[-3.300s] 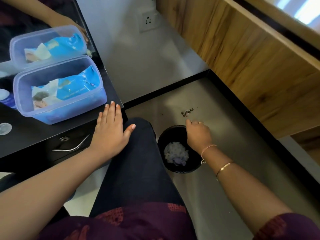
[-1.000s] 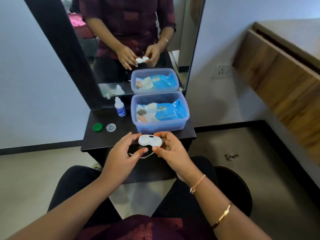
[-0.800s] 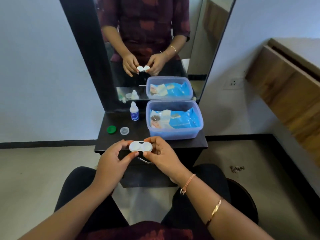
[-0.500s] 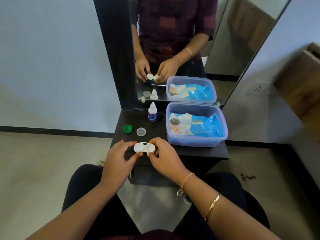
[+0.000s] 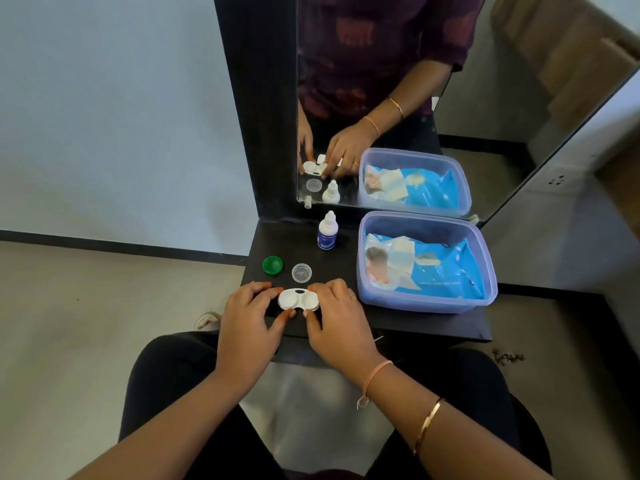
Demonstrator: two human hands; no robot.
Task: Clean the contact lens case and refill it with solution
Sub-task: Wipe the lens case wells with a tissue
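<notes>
A white two-well contact lens case lies at the front left of a small black table, both wells facing up. My left hand grips its left end with thumb and fingers. My right hand grips its right end the same way. Just behind the case lie a green cap and a clear cap. A small white solution bottle with a blue label stands upright further back, near the mirror.
A blue plastic tub holding a blue wipes pack fills the table's right half. A black-framed mirror rises behind the table. My dark-trousered legs are below the table's front edge.
3.3 s ago my right hand was over a black bin on the floor. Since then both hands hold the case and have lowered it onto the table front; the view has shifted.
</notes>
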